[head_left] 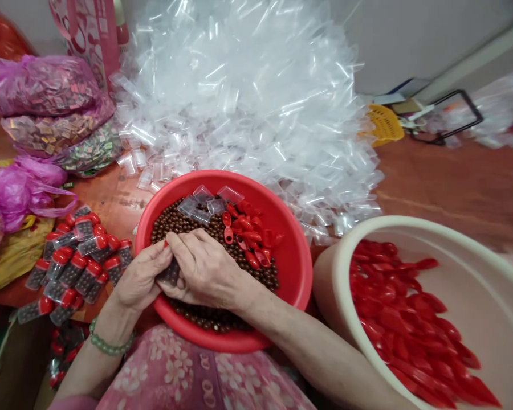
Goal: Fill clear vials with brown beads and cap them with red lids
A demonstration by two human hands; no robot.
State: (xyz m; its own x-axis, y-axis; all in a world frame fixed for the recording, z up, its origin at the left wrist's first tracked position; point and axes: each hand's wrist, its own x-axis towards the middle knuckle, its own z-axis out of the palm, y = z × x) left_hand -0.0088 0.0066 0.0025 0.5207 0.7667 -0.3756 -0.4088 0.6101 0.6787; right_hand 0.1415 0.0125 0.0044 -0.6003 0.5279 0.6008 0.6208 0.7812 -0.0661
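Over the front left of a red basin [297,239], both my hands close on one small clear plastic container [170,274] filled with dark balls. My left hand [139,273] grips it from the left, and my right hand [211,270] wraps its right side. A bit of red shows at its top between my fingers; the rest of that end is hidden. Brown balls [171,219] fill much of the basin. On them lie several red scoop-shaped caps [250,230] and several clear containers [200,204].
Behind the basin rises a big heap of clear containers [239,102]. A cream tub [340,267] of red caps [404,319] stands at right. Filled, red-capped containers [74,267] pile up at left, near pink bags [47,85] of small packets. A yellow basket [382,124] sits farther back.
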